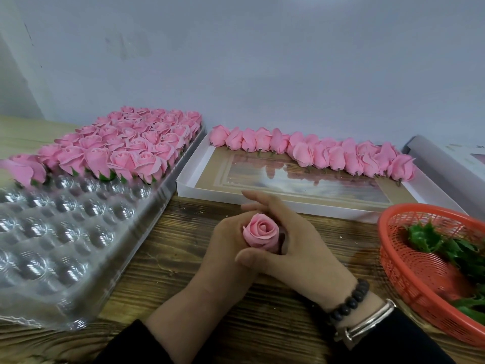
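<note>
Both hands meet on the table [168, 258] just in front of the white box's [288, 204] near edge, sharing one pink rose [261, 232] that stands bloom up between them. The left hand [223, 248] curls its fingers round the bloom's left side, and the right hand [307, 248] closes on the other side, its longer fingers [265, 203] only loosely bent behind the petals. A row of roses [315, 153] lies along the box's far side, a clear tray [65, 232] partly filled with roses sits left of the box, and a red basket [409, 258] of green leaves [446, 245] stands at its near right corner.
</note>
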`<state>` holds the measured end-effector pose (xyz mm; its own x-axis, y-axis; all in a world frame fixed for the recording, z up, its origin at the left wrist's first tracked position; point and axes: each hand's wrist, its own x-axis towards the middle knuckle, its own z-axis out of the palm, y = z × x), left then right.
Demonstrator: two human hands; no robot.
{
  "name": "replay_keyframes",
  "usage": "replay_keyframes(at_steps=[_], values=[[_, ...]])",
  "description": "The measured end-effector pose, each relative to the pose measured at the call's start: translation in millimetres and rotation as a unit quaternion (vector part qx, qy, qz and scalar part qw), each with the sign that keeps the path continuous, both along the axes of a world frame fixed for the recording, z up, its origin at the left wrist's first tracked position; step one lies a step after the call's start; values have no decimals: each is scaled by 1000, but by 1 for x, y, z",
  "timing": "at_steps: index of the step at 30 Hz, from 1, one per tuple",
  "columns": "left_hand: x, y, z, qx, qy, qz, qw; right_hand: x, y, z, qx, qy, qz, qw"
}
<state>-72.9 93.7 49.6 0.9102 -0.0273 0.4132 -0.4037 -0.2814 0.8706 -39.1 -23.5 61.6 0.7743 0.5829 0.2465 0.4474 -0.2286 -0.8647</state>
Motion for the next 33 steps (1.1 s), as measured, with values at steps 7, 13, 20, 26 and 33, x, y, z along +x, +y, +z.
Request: replay_keyframes(at_steps=[7,13,20,26,33], values=[[0,-15,3,47,18,85,995,-12,17,2,39,-109,-86,990],[-5,-10,8,80,181,-80,977,-5,5,8,-84,-47,18,995],[-9,-1,11,59,139,-110,982,-2,-1,7,-100,-14,53,993],[-2,5,8,46,50,-17,998,7,-10,5,-25,42,33,998],[-2,-7,0,36,59,43,997,-10,15,2,79,-52,-85,992]])
